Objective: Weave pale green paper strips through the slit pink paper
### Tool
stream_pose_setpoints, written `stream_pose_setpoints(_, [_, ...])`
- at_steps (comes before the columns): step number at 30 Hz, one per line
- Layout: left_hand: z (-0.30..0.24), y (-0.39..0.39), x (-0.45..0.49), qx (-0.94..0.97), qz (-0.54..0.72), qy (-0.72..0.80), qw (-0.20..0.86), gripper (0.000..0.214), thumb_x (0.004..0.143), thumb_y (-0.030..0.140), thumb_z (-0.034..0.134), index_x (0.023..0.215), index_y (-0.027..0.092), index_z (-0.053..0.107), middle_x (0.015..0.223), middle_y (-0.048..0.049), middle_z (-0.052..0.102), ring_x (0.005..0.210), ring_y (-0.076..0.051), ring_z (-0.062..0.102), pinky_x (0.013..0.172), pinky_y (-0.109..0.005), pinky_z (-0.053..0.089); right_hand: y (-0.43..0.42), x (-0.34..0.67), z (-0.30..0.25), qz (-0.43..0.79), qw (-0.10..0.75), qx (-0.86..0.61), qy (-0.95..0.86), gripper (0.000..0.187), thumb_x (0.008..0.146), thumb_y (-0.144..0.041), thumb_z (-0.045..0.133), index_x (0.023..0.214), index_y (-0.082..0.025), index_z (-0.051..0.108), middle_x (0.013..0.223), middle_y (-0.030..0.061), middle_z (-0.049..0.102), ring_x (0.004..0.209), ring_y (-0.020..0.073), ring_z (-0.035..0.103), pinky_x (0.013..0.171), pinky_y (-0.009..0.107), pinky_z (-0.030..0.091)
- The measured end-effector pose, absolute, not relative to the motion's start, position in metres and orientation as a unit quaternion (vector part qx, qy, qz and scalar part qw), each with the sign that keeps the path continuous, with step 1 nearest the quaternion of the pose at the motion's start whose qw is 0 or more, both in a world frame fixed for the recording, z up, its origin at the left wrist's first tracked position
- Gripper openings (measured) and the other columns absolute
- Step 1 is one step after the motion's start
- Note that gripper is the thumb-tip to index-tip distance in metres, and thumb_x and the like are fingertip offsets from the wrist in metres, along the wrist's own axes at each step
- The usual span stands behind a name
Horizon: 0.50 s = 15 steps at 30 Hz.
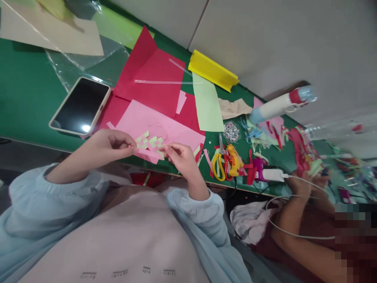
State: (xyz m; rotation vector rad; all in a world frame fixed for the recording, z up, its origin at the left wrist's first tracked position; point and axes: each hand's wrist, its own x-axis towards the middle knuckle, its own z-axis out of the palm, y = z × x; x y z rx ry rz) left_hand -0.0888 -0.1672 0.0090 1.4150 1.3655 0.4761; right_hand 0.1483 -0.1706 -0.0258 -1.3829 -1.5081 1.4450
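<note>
A pale shirt fronts a jagged, green-and-pink checkered paper weave.

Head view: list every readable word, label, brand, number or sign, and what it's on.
Readable text: none.
Shirt front: row of small dark marks near the bottom edge of the view, possibly lettering; too blurred to read.
Pink sheet: faint marks; can't tell if writing.
Phone: dark screen, no text visible.
Bottle: no lettering I can make out.
</note>
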Motion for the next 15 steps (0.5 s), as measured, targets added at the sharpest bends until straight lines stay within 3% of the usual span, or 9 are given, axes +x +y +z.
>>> stream_pose_setpoints(6, [0.007,-0.165,-0.084,0.570,0.210,0.584,0.538,0.026,0.076,0.042,0.065,0.074,0.016,0.065,0.058,0.0050,0.041,0.059,-0.009,0.036,0.053,-0.023,0.026,-0.169,0.146,-0.022,0.608,0.306,-0.531,-0.505,0.037,0.077,-0.053,0.063,0.070,-0.017,0.062,0.061,-0.0033,0.053,0.051,0.0071,0.041,0.048,0.021,0.034])
stream_pose_setpoints(10, [0.007,-0.161,-0.082,0.562,0.218,0.591,0.537,0.027,0.077,0.041,0.065,0.074,0.014,0.065,0.059,0.0045,0.046,0.060,-0.008,0.038,0.053,-0.022,0.026,-0.167,0.143,-0.018,0.617,0.318,-0.531,-0.487,0.030,0.069,-0.045,0.070,0.070,-0.017,0.061,0.062,-0.0039,0.053,0.052,0.0072,0.043,0.049,0.021,0.035])
stream_pose_setpoints(15, [0.008,-0.157,-0.076,0.577,0.201,0.598,0.518,0.029,0.079,0.041,0.062,0.078,0.013,0.069,0.066,0.0006,0.063,0.068,-0.012,0.051,0.060,-0.023,0.034,-0.158,0.141,-0.017,0.572,0.300,-0.556,-0.523,0.020,0.073,-0.035,0.065,0.070,-0.016,0.062,0.064,-0.0027,0.057,0.056,0.0086,0.049,0.056,0.023,0.040])
